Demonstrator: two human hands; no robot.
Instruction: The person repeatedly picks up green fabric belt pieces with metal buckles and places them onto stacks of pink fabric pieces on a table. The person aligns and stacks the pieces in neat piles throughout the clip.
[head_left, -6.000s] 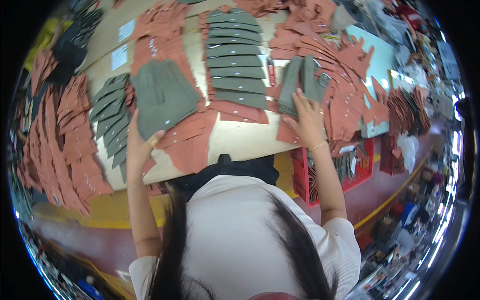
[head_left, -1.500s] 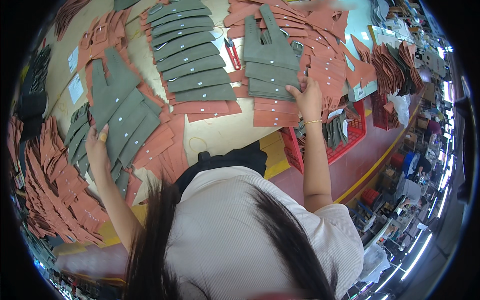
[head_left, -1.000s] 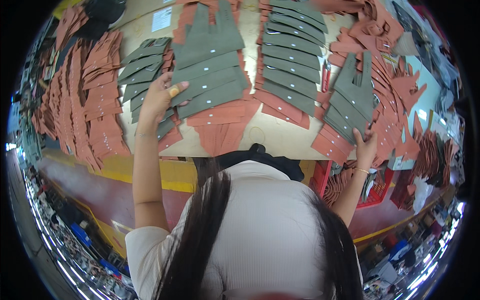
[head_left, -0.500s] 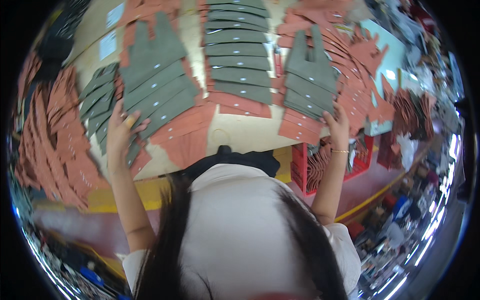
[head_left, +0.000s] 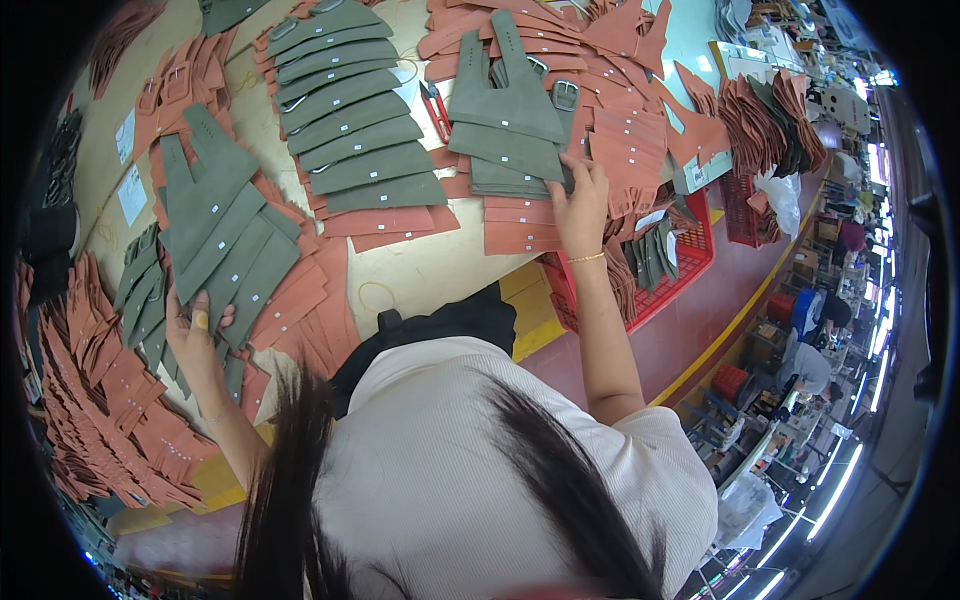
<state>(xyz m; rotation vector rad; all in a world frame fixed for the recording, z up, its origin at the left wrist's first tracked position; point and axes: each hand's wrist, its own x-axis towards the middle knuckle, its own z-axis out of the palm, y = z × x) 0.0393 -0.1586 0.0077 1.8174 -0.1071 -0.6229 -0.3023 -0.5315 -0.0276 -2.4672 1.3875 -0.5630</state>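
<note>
Dark green leather pieces with strap-like prongs lie fanned in a left stack (head_left: 225,235). My left hand (head_left: 198,335) is at its lower left edge, fingers apart and a yellow cover on one finger. To the right is a second stack of green pieces (head_left: 508,115), with metal buckles beside its prongs. My right hand (head_left: 583,205) touches that stack's lower right corner, thumb and fingers apart on either side of it. Between the stacks runs an overlapping column of green leather panels (head_left: 352,125). Orange-brown leather pieces (head_left: 300,300) lie under and around the green ones.
Red-handled snips (head_left: 436,110) lie between the column and the right stack. A red crate (head_left: 690,265) holding leather pieces stands beside the table's right front. Many orange-brown pieces (head_left: 110,390) are heaped at the left. Paper sheets (head_left: 131,193) lie at the far left.
My view has turned, so the table appears further left and tilted. Both hands are still at the edges of the same two green stacks.
</note>
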